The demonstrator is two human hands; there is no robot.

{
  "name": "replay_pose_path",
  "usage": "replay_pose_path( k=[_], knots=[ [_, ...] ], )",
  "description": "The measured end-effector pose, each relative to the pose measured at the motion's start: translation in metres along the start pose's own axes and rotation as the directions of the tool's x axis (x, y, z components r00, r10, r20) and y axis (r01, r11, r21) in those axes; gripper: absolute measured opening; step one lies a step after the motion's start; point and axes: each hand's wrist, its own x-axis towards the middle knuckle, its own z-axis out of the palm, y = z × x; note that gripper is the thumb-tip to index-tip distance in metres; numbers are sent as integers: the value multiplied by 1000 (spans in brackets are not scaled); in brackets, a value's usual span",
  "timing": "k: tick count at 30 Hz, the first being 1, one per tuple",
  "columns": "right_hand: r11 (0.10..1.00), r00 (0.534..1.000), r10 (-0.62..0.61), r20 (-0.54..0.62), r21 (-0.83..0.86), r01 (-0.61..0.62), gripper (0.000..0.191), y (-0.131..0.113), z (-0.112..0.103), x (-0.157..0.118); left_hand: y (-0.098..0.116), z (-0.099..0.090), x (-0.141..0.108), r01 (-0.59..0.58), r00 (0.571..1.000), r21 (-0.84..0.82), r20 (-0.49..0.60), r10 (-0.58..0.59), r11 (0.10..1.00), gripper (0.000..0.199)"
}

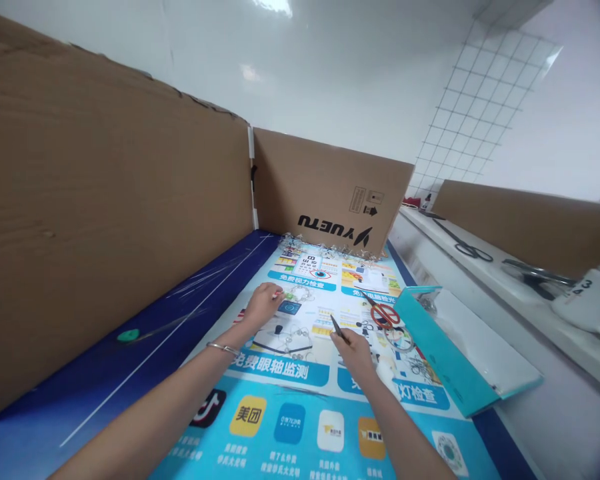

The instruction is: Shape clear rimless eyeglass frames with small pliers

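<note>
My left hand [264, 303], with a silver bangle at the wrist, is closed in a pinch over the printed sheet; what its fingertips hold is too small to make out. Just right of those fingertips lies a loop of small clear pieces [300, 293]. My right hand [354, 350] is closed around dark pointed tweezers [336, 327], whose tip points up and to the left. Between the hands a thin beaded strand [297, 337] rests on the sheet. Red-handled scissors [384, 316] lie beyond my right hand, beside a clear round coil [399, 339].
Tall cardboard panels [130, 180] stand at the left and back [325, 187]. An open turquoise box [445, 360] is at the right. Past it, a white ledge [500, 280] bears black scissors [473, 251] and a white container [590, 303]. Wispy clear pieces [330, 252] line the back panel's foot.
</note>
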Motion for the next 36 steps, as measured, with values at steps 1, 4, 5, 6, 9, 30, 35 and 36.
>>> replay_pose_path(
  k=[1, 4, 5, 6, 9, 30, 35, 36],
  knots=[
    [1000, 1000, -5, 0, 3, 5, 34, 0, 0, 0, 4, 1, -10, -15, 1000, -4, -3, 15, 1000, 23],
    [1000, 1000, -20, 15, 15, 20, 34, -4, 3, -1, 24, 10, -44, 26, 991, -148, 135, -6, 989, 28],
    [999, 999, -27, 24, 19, 26, 33, -6, 4, -2, 31, 14, -55, 72, 977, -196, 210, -30, 978, 30],
    [999, 999, -36, 28, 21, 35, 32, -8, 5, -4, 39, 18, -66, 106, 965, -245, 259, -40, 964, 31],
    [996, 996, -76, 37, 45, 74, 31, -15, 9, -9, 58, 26, -88, 223, 922, -402, 383, -58, 888, 35],
    [991, 993, -66, 102, 119, 54, 30, -35, 23, -21, 52, 31, -99, 497, 811, -623, 581, -68, 604, 29],
    [992, 990, -67, 126, 118, 52, 32, -35, 22, -21, 55, 29, -99, 486, 822, -648, 567, -54, 587, 28],
    [992, 988, -72, 138, 113, 57, 31, -34, 23, -21, 56, 27, -98, 485, 822, -652, 567, -51, 583, 28]
  ],
)
